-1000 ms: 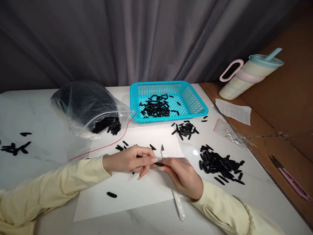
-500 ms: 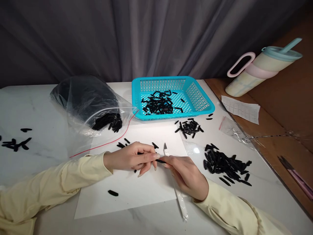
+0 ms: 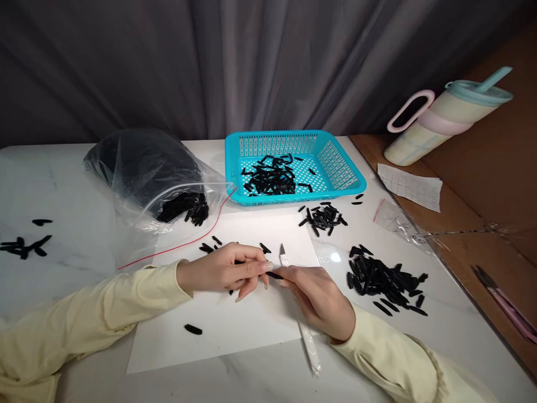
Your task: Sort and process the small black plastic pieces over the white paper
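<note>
Left hand: the left hand (image 3: 220, 274) is pinching a small black piece (image 3: 274, 275) at its fingertips, presenting one end to the other hand so it can be worked on.
Right hand: the right hand (image 3: 321, 302) is gripping a craft knife (image 3: 293, 296) like a pen, blade tip rising just beside the piece; it seems to be touching the piece too, though fingers are hiding the contact.
Work spot: both hands are resting on the white sheet (image 3: 235, 330), which is shielding the table (image 3: 62, 196).
Sorted piles: the loose black pile (image 3: 384, 280) is lying near the right hand, within easy reach; the blue basket (image 3: 344, 179) and the plastic bag (image 3: 146, 173) are holding more.

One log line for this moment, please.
left hand: pinching small black piece | right hand: gripping craft knife, blade up | over white sheet | blue basket: part-filled
</note>
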`<action>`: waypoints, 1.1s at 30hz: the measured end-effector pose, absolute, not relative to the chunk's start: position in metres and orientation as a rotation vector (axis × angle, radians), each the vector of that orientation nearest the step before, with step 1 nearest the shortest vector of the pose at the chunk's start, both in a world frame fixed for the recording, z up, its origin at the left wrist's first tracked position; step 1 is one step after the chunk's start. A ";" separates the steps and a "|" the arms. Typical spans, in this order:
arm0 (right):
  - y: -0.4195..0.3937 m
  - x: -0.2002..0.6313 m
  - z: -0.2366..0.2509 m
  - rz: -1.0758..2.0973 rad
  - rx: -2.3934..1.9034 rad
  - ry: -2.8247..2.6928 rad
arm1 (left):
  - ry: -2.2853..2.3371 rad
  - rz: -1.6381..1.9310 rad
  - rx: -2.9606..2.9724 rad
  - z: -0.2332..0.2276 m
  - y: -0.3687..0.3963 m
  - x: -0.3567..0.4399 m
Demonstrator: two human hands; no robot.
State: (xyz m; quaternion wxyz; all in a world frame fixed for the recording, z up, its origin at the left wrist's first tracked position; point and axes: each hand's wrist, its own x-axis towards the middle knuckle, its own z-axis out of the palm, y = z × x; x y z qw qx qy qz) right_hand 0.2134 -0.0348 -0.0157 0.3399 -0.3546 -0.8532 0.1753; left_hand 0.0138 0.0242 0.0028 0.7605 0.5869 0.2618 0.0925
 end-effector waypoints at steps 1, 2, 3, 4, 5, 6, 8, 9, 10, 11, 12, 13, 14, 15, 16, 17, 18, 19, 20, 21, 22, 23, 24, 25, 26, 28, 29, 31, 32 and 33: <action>-0.035 0.213 -0.016 0.455 -0.923 -2.221 | 0.566 0.205 1.278 0.003 0.024 0.014; -0.035 0.213 -0.016 0.454 -0.925 -2.221 | 0.564 0.208 1.277 0.003 0.024 0.014; -0.035 0.213 -0.017 0.453 -0.928 -2.222 | 0.565 0.208 1.278 0.003 0.024 0.014; -0.035 0.214 -0.017 0.453 -0.928 -2.220 | 0.569 0.209 1.278 0.003 0.024 0.014; -0.036 0.214 -0.018 0.455 -0.928 -2.218 | 0.574 0.209 1.280 0.003 0.023 0.014; -0.036 0.214 -0.018 0.457 -0.926 -2.216 | 0.578 0.210 1.283 0.002 0.023 0.014; -0.036 0.214 -0.018 0.459 -0.924 -2.209 | 0.583 0.212 1.289 0.003 0.023 0.013; -0.036 0.214 -0.019 0.457 -0.925 -2.207 | 0.583 0.212 1.290 0.003 0.023 0.013; -0.036 0.214 -0.018 0.453 -0.928 -2.204 | 0.582 0.212 1.290 0.003 0.023 0.013; -0.037 0.214 -0.018 0.448 -0.930 -2.200 | 0.583 0.210 1.288 0.003 0.023 0.013; -0.037 0.214 -0.018 0.444 -0.933 -2.197 | 0.586 0.209 1.287 0.003 0.023 0.012; -0.036 0.214 -0.017 0.443 -0.937 -2.195 | 0.590 0.208 1.288 0.002 0.023 0.012; -0.036 0.214 -0.017 0.443 -0.940 -2.194 | 0.596 0.209 1.290 0.002 0.023 0.012; -0.036 0.214 -0.017 0.445 -0.941 -2.194 | 0.603 0.210 1.292 0.002 0.023 0.012; -0.036 0.214 -0.016 0.446 -0.942 -2.192 | 0.609 0.212 1.294 0.002 0.023 0.012; -0.036 0.213 -0.016 0.447 -0.941 -2.190 | 0.614 0.213 1.295 0.002 0.023 0.012; -0.036 0.213 -0.016 0.448 -0.938 -2.186 | 0.617 0.213 1.295 0.001 0.023 0.012; -0.036 0.213 -0.016 0.452 -0.934 -2.183 | 0.620 0.213 1.294 0.001 0.023 0.012; -0.036 0.213 -0.016 0.457 -0.931 -2.180 | 0.624 0.214 1.293 0.001 0.023 0.012; -0.036 0.213 -0.016 0.460 -0.929 -2.179 | 0.627 0.215 1.292 0.001 0.023 0.012; -0.036 0.213 -0.016 0.462 -0.930 -2.180 | 0.630 0.219 1.292 0.001 0.023 0.012; -0.036 0.213 -0.016 0.464 -0.931 -2.184 | 0.632 0.225 1.294 0.001 0.023 0.013; -0.036 0.213 -0.016 0.461 -0.934 -2.187 | 0.633 0.232 1.297 0.001 0.023 0.013; -0.036 0.213 -0.016 0.455 -0.937 -2.189 | 0.632 0.239 1.299 0.001 0.023 0.013; -0.036 0.213 -0.017 0.447 -0.940 -2.189 | 0.629 0.243 1.302 0.001 0.023 0.013; -0.036 0.213 -0.017 0.436 -0.940 -2.186 | 0.627 0.248 1.306 0.001 0.023 0.013; -0.037 0.213 -0.017 0.434 -0.940 -2.185 | 0.625 0.249 1.307 0.001 0.023 0.013; -0.037 0.214 -0.017 0.437 -0.942 -2.185 | 0.621 0.254 1.309 0.001 0.023 0.013; -0.036 0.214 -0.017 0.439 -0.943 -2.185 | 0.619 0.259 1.310 0.001 0.023 0.013; -0.036 0.214 -0.016 0.440 -0.942 -2.185 | 0.615 0.265 1.312 0.001 0.023 0.013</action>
